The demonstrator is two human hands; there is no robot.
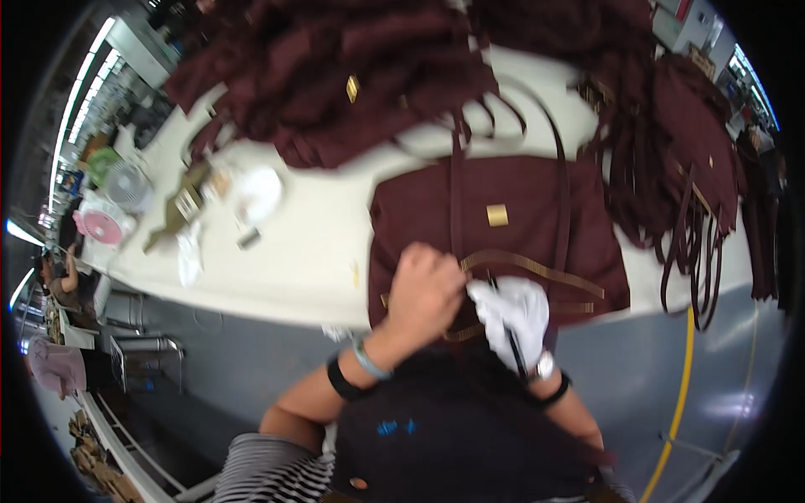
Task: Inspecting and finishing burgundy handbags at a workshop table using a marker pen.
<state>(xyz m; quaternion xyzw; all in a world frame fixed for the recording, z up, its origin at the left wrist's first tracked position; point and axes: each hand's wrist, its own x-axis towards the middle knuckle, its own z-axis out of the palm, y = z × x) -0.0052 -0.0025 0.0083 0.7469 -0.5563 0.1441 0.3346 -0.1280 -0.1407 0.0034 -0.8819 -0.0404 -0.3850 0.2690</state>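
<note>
A maroon handbag (419, 210) with two long straps and a square gold plate (497, 215) lies flat at the table's near edge. A maroon zipper (537, 267) with gold teeth gapes along its near side. My left hand (426, 289), bare, is closed over the bag's near left part; whatever its curled fingers grip is hidden. Close beside it, my right hand (513, 317), in a white glove, is closed around a slim black pen-like tool (515, 345). The tool's upper tip pokes out above the glove near the zipper.
Maroon bags (335, 92) are heaped at the back; more bags with dangling straps (688, 168) hang over the right edge. On the white table (310, 243) lie a white roundish item (258, 194) and an olive piece (180, 210). Small fans (102, 220) stand at the far left.
</note>
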